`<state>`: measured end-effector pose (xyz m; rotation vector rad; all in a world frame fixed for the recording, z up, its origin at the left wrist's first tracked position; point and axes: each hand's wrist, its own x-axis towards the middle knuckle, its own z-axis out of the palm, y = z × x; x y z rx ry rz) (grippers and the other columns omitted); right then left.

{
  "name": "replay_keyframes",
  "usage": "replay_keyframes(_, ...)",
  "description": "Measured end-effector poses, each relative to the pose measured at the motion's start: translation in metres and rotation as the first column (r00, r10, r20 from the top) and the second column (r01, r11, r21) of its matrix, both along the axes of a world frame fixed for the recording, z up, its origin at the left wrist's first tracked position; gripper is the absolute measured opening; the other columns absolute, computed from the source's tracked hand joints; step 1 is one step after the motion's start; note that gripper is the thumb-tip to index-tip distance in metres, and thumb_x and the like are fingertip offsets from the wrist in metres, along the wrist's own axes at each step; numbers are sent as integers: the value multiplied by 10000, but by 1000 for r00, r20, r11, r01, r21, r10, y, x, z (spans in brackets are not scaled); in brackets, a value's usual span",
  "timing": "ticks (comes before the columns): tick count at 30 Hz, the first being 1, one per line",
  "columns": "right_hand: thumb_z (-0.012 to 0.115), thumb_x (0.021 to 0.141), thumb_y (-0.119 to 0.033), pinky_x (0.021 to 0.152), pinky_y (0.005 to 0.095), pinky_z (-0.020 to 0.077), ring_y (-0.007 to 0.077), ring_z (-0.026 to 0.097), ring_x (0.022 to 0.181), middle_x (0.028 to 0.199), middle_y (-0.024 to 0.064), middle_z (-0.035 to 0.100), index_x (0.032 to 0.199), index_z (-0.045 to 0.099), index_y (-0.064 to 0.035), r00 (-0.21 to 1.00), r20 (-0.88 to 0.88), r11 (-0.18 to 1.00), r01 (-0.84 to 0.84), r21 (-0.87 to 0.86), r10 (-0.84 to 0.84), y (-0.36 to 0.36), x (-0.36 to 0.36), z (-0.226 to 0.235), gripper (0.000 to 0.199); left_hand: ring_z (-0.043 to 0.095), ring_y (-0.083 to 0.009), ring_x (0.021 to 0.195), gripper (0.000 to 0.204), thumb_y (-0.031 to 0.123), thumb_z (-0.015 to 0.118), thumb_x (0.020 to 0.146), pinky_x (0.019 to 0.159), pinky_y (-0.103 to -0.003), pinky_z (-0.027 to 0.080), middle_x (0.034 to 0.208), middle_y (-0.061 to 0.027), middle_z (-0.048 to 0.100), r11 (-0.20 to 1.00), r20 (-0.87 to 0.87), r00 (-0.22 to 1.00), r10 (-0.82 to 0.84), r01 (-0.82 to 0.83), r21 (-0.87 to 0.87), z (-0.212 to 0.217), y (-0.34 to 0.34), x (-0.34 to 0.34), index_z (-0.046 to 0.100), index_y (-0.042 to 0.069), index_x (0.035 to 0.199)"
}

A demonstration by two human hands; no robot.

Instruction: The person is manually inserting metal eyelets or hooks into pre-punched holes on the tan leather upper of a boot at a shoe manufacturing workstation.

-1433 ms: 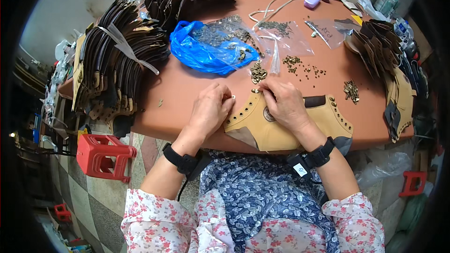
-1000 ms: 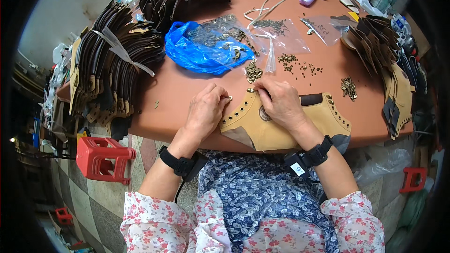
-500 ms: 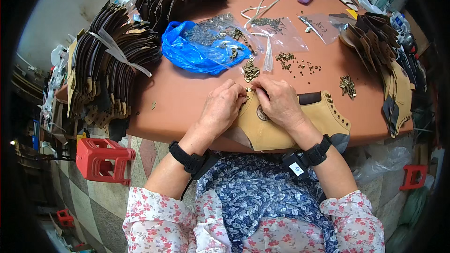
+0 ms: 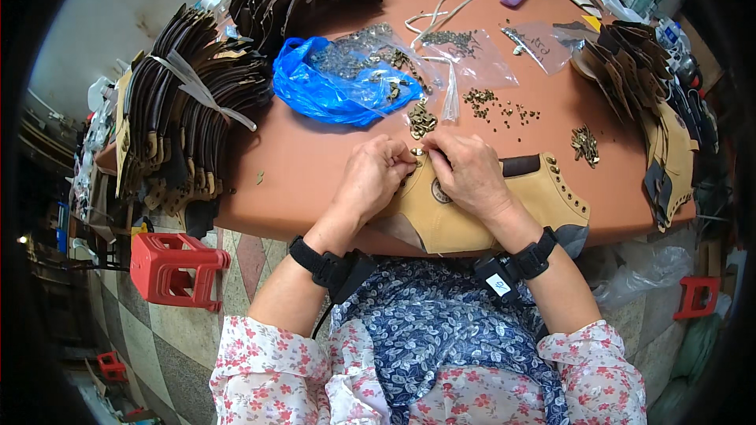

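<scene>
A tan shoe upper with dark patches lies at the table's near edge, a row of brass eyelets along its right side. My right hand rests over it, thumb and forefinger closed on its far corner beside a small brass lace hook. Against the upper's left edge, my left hand has its fingers curled in a pinch; whatever sits between them is hidden. Just beyond my fingertips is a pile of brass lace hooks.
Bundled dark shoe uppers are stacked at the left, more uppers at the right. A blue plastic bag of metal parts lies beyond my hands. Small brass rivets and another brass pile lie rightward. A red stool stands below left.
My left forearm and wrist have shifted slightly to the right, and the left hand has turned a little. My right hand and the shoe upper stay in place.
</scene>
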<state>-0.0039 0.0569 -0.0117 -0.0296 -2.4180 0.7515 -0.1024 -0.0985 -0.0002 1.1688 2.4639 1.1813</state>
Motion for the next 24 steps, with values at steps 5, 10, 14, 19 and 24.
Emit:
replay_keyframes(5,631,878,-88,761,431,498,309,675,829,874,122,695,971,665,-54,993,-101,998,-66,19,68,0,6,6,105,614,-155,678,78,23,738,806,635,-316,498,756,-56,621,1000,40,999,6,-5,-15,-2,-1,-3,724,-2,879)
replay_keyframes(10,673,874,-100,731,397,477,292,675,788,864,110,707,1038,688,-77,996,39,988,-84,132,80,0,19,10,166,629,-156,667,67,25,733,822,613,-306,507,771,-73,629,999,70,997,34,-34,4,-4,-1,-1,720,-14,876)
replay_keyframes(14,673,883,-110,724,388,475,276,679,784,886,98,719,1066,681,-83,993,-44,978,-103,183,112,-2,18,7,185,628,-155,662,62,25,731,827,613,-307,508,784,-74,634,999,86,995,43,-44,17,-5,1,-1,721,-13,875)
replay_keyframes(19,628,876,-121,698,376,455,236,677,791,821,51,683,1020,644,-107,995,5,954,-96,284,98,-1,18,4,145,624,-144,674,48,16,725,830,599,-304,501,775,-64,624,999,101,994,34,-38,35,-8,2,-2,701,-24,843)
replay_keyframes(24,641,872,-133,726,401,485,278,685,791,817,101,695,985,671,-81,990,47,980,-136,149,130,4,20,9,128,595,-135,659,32,0,717,823,590,-288,476,760,-51,608,996,142,989,33,-45,81,-18,5,-3,694,-21,831)
